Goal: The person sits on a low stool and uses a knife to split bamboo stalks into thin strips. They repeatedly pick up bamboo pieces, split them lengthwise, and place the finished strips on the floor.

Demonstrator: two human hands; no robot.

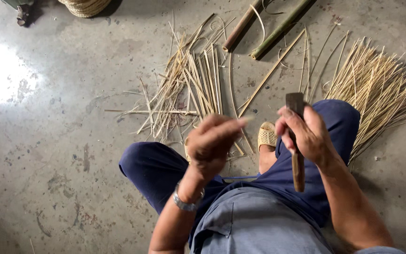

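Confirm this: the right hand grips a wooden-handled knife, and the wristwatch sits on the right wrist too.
Not quite. The head view shows the wristwatch on the left wrist, below the left hand. The right hand does grip the wooden-handled knife.

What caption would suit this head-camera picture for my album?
Seated over a concrete floor, right hand grips a wooden-handled knife while left hand pinches a thin bamboo strip; split strips lie ahead.

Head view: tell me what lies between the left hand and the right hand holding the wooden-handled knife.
In the head view, between the left hand and right hand shows a foot in a woven tan sandal on the grey concrete floor, with thin bamboo strips beside it.
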